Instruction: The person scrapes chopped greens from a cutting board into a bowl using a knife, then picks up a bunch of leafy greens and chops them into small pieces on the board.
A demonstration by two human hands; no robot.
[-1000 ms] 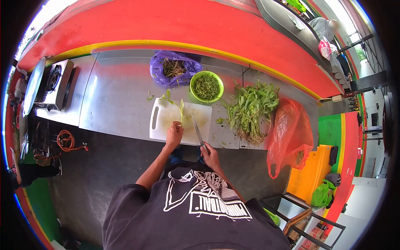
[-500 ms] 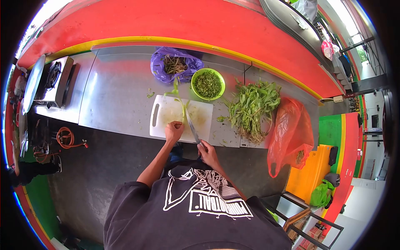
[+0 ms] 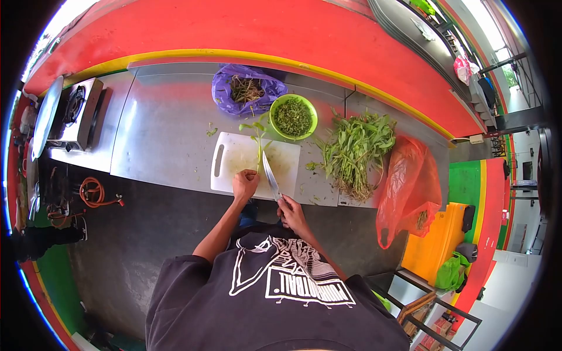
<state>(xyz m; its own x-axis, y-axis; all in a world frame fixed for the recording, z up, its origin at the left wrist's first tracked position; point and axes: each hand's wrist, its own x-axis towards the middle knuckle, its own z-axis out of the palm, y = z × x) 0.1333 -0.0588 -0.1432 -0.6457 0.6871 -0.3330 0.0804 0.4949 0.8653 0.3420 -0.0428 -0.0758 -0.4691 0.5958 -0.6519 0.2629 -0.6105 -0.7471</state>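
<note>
My left hand (image 3: pixel 245 183) is closed on the lower end of a leafy green stem (image 3: pixel 259 143), over the near part of the white cutting board (image 3: pixel 234 143). The stem points away from me, its leaves at the board's far edge. In my right hand (image 3: pixel 291 213) is a knife (image 3: pixel 271 175), gripped by its handle. Its blade slants up and left across the board, with the tip close beside the stem. Behind the board stands a green bowl (image 3: pixel 315 120) full of chopped greens (image 3: pixel 293 117).
A bundle of leafy greens (image 3: pixel 358 152) lies right of the board, beside a red plastic bag (image 3: pixel 410 181). A purple bag (image 3: pixel 221 93) with stem ends stands behind, left of the bowl. A gas stove (image 3: pixel 76 114) occupies the steel table's (image 3: pixel 158 140) left end.
The knife tip has shifted slightly away from the stem, and the blade is turned more face-up. The stem's leafy top has changed position slightly and looks more spread.
</note>
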